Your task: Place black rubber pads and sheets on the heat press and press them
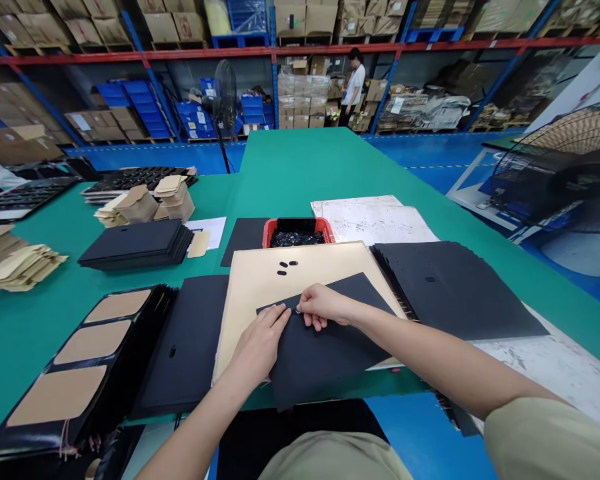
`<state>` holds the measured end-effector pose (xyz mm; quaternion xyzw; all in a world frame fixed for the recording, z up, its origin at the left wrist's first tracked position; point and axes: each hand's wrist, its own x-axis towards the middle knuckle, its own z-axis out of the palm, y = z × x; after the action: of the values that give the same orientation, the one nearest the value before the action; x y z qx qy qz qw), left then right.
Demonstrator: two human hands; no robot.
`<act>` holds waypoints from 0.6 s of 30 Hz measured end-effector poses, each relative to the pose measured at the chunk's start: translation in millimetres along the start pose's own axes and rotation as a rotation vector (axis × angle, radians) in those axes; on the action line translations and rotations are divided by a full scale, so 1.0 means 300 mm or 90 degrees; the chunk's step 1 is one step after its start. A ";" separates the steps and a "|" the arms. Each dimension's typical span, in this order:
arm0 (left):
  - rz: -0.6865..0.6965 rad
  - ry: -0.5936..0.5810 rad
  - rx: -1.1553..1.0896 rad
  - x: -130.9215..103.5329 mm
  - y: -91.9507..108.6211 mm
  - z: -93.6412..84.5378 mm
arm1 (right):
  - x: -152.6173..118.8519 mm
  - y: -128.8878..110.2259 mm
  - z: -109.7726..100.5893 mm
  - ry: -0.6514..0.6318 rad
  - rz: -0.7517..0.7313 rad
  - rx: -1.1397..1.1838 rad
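Note:
A black sheet (325,353) lies at a slant on a pale tan board (247,280) in front of me. My left hand (257,343) rests flat on the sheet's upper left part, fingers stretched out. My right hand (325,305) pinches thumb and fingers together beside the left fingertips, at a small pale spot on the sheet; what it pinches is too small to make out. Three small black oval pieces (283,265) lie on the board beyond the hands. Behind the board stands a red basket (329,231) holding many shiny black pieces.
At right is a stack of black sheets (455,287); at left, another stack (185,347) with an oval slot. Further left are black panels with tan patches (63,393), a black pile (135,243) and tan cards (175,197). A fan (575,167) stands right; a person (353,87) stands far back.

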<state>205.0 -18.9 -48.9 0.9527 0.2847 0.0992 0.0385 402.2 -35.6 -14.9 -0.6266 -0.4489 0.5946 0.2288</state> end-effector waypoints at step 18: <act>0.034 -0.089 0.021 -0.016 -0.016 0.022 | -0.068 0.015 -0.060 0.122 -0.062 -0.008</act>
<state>200.0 -17.6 -56.7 0.9651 0.2572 0.0290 0.0399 423.0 -50.3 -4.2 -0.6595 -0.4587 0.5172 0.2953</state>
